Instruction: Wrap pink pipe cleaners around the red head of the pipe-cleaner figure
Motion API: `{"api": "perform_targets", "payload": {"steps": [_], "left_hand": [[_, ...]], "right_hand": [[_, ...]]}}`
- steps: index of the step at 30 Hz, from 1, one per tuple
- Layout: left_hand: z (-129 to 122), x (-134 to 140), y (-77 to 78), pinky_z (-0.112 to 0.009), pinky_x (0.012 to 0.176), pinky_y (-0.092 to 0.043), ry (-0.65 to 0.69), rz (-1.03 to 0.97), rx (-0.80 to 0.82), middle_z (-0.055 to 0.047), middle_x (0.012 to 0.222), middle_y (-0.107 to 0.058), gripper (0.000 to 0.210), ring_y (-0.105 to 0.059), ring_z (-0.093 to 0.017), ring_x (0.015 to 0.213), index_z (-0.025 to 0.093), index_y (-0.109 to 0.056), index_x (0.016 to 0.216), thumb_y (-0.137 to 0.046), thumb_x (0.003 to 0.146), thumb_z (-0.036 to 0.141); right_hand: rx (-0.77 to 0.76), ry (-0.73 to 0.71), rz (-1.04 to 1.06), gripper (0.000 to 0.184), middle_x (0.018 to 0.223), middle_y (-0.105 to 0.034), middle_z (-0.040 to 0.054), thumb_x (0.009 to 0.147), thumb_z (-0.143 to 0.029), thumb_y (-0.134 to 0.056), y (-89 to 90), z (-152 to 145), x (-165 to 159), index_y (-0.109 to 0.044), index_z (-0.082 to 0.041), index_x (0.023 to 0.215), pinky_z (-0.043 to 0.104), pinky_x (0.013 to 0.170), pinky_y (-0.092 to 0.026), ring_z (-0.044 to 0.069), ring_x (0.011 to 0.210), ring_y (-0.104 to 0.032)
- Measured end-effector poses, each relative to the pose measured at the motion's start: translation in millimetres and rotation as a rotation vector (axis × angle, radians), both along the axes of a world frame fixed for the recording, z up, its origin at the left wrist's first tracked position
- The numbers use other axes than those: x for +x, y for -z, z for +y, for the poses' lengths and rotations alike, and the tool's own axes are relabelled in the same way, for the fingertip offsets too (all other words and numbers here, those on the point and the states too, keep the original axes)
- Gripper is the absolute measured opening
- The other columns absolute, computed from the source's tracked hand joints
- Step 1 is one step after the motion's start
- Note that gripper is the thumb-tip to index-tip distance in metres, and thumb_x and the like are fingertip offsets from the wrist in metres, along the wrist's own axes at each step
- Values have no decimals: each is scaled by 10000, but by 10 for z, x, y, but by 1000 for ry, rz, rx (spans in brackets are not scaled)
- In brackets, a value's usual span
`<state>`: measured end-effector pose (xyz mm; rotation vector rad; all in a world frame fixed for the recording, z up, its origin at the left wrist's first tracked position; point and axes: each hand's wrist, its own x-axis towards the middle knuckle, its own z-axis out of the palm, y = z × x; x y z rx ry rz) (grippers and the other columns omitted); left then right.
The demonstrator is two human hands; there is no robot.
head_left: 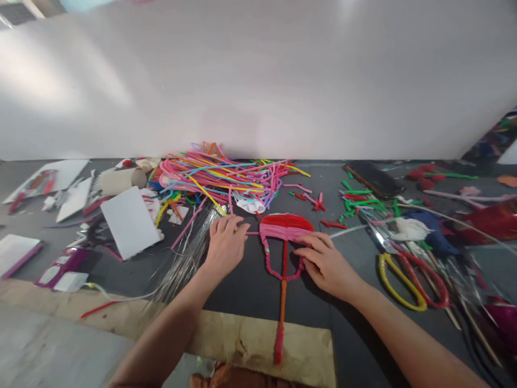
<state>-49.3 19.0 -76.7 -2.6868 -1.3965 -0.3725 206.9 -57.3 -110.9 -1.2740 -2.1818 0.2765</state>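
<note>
A flat pipe-cleaner figure [287, 221] lies in front of me, its rounded top filled in red with pink rows beneath. Below the rows, a pink outline bends round to a stem [284, 302] of red, orange and pink. My left hand [226, 240] has its fingers closed on the free end of a pink pipe cleaner [253, 233] that runs left from the rows. At the figure's right edge, my right hand [323, 261] pinches the pink rows with fingers and thumb; its fingertips partly cover that edge.
A heap of coloured pipe cleaners [226, 175] lies behind my hands, and thin metal wires [188, 258] are at the left. Scissors [404, 280] with yellow and red handles, a phone [374, 179] and cut green bits [363, 203] lie to the right. A white wall [258, 81] rises behind.
</note>
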Motion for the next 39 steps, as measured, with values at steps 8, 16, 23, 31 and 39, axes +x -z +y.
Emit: {"api": "perform_targets", "payload": {"steps": [8,16,23,31,39], "left_hand": [[79,8,80,-442,922,-290,-12,-31,-34,-47,1013,-633,126,-471,-240,1080,215,-593,831,-476,859,176],[134,-227,-133,-440,940,-273,-294,-189,288,-33,754,-617,149,-542,-197,788,198,-522,777,-426,891,194],[-324,153,-63,-393,987,-224,223,-359,236,39,714,-605,147,-540,-123,737,228,-533,770,-460,871,150],[-713,288,68,-431,1051,-185,630,-405,112,78,866,-644,192,-496,-141,1015,345,-597,842,-576,788,162],[-656,378,51,-432,993,-318,473,-539,110,-2,940,-619,148,-499,-168,1008,293,-611,900,-566,814,181]], "right_hand": [[60,-123,-103,155,1154,-591,107,873,-143,-493,-36,-4,57,-638,-179,913,452,940,-476,254,1180,-454],[118,-59,-11,169,1076,-641,91,826,-217,-586,-177,-53,147,-646,-215,984,447,893,-476,244,1055,-528],[76,34,191,286,959,-671,83,854,-225,-551,-161,-154,-36,-557,-210,1140,331,771,-532,192,880,-629],[93,-218,222,511,943,-635,62,867,-99,-476,-208,-326,-329,-383,-213,1357,222,701,-511,126,814,-591],[325,-71,15,173,987,-663,51,847,-128,-529,-321,-241,-128,-640,-236,923,357,844,-513,193,994,-561]]}}
